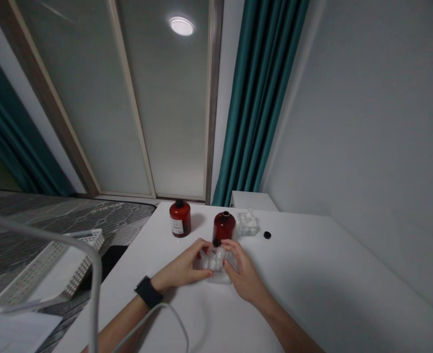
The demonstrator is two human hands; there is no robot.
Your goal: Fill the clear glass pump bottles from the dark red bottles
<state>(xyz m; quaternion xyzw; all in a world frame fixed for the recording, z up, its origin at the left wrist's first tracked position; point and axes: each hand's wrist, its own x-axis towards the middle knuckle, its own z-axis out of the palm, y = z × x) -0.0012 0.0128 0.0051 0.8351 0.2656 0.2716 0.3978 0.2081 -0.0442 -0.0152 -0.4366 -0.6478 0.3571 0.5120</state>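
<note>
Between my two hands, near the middle of the white table [187, 318], is a clear glass container [219, 278] with a rounded clear piece on top. My left hand [194, 262] curls its thumb and fingers around the left side. On the right, my right hand [241, 272] closes on the container's top and side; the exact finger contact is partly hidden. Just beyond my fingertips stands a dark red bottle [224, 226] with an uncapped neck. A similar clear container [247, 224] sits to its right, beside a small black cap [267, 235].
Another dark red bottle [180, 219], with a white label and black cap, stands at the table's far left. A white cable [175, 314] lies by my left forearm. Left of the table are a white perforated basket [87, 255] and a blurred pale bar [95, 284].
</note>
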